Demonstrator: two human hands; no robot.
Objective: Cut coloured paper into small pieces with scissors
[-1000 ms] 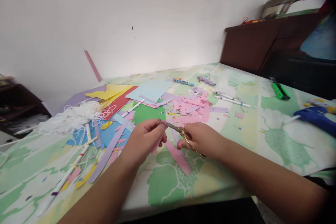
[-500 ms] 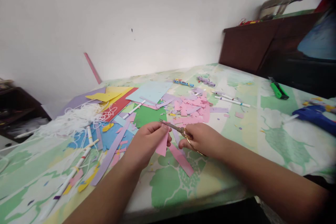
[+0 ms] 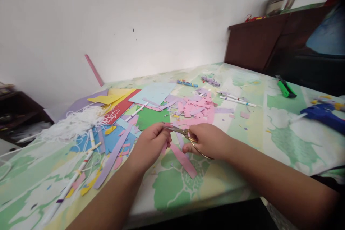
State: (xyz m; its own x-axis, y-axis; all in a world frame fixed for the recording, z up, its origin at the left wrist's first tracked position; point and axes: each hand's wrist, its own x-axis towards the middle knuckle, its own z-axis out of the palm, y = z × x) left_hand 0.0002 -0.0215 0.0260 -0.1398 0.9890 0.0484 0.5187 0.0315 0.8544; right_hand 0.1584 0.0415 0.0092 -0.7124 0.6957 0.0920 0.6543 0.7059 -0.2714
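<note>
My right hand (image 3: 203, 140) is closed round the gold handles of a pair of scissors (image 3: 180, 129). The blades point left and reach the fingertips of my left hand (image 3: 151, 143). That hand pinches a piece of pink paper (image 3: 164, 148), mostly hidden behind the fingers. Whether the blades are on the paper's edge I cannot tell. Just below, between my hands, a pink paper strip (image 3: 184, 161) lies on the tablecloth. Beyond them is a heap of pink paper scraps (image 3: 198, 109), beside a green sheet (image 3: 153, 118).
White string (image 3: 75, 122) lies tangled on the left, near coloured sheets and a long purple strip (image 3: 114, 156). White marker pens (image 3: 237, 101), a green box cutter (image 3: 286, 88) and a blue glue gun (image 3: 322, 116) are on the right. A white wall (image 3: 151, 18) rises behind the table.
The pink paper in my left hand has turned, so less of it shows below the fingers. Both hands stay close together, and the camera view has shifted slightly.
</note>
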